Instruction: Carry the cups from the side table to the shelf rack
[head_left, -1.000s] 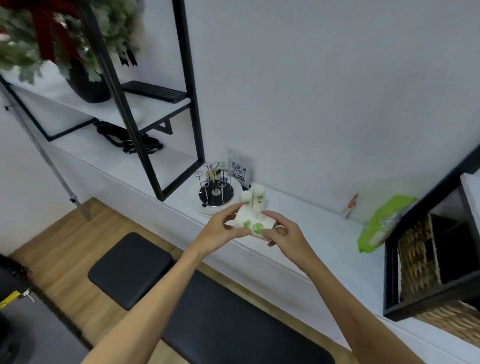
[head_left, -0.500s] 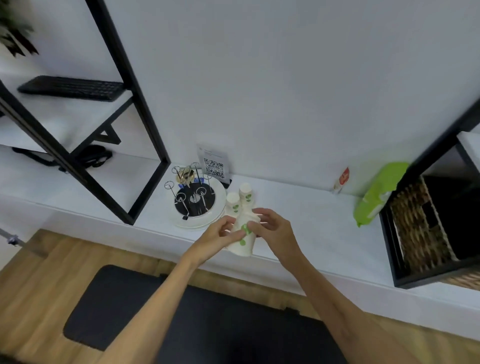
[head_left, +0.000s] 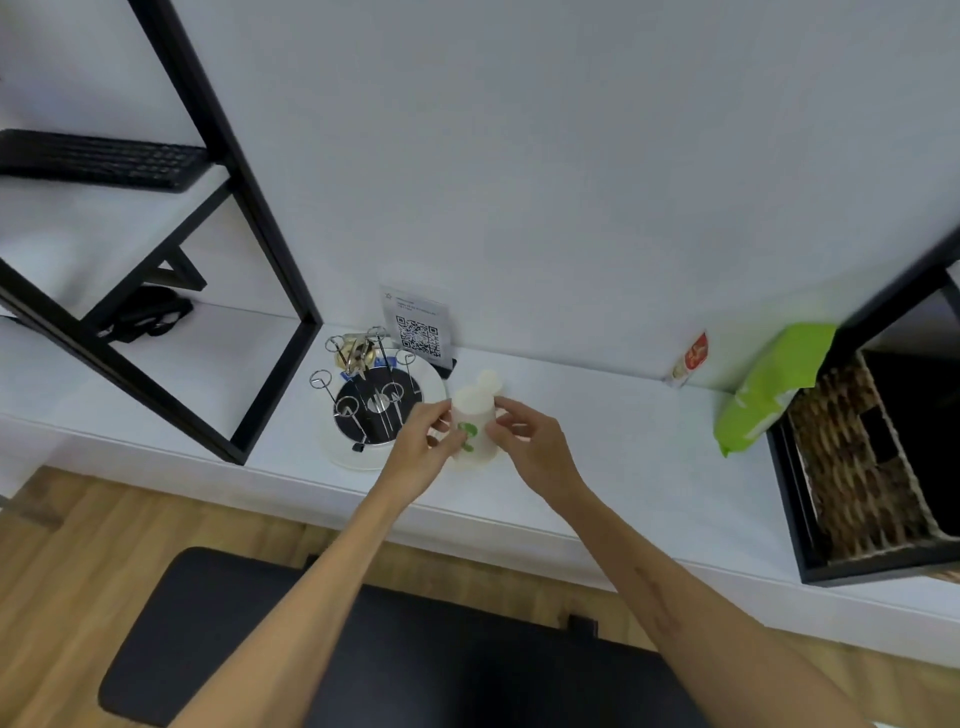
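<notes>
You're looking down at the long white shelf (head_left: 623, 431) that runs along the wall, and I'll place everything else off the paper cup you're holding. Below the cup, nearest you, there's a black padded bench (head_left: 395, 654) over wood floor. Way off to the cup's left is the black metal rack frame (head_left: 249, 234), with a black keyboard (head_left: 98, 158) up on its upper board and a dark tangle of straps or cables (head_left: 145, 314) on the lower level. Far right of the cup sits a black cubby with a woven basket (head_left: 857, 462) in it, and a lime green pouch (head_left: 769, 387) leans just left of that. Right beside the cup on its left is a white plate with a black wire-clip stand (head_left: 376, 402) on it. Behind the cup, against the wall, a QR code card (head_left: 418, 327) stands up, and a small red and white sachet (head_left: 688, 361) leans further right. Now the cup itself: the white paper cup with green leaves (head_left: 472, 431) is upside down, down at the shelf's front part, pinched between both your hands, left hand (head_left: 421, 452) wrapped on its left side and right hand (head_left: 535, 447) with fingertips on its right. Another cup (head_left: 488, 382) sits just behind it, pretty blurry.
</notes>
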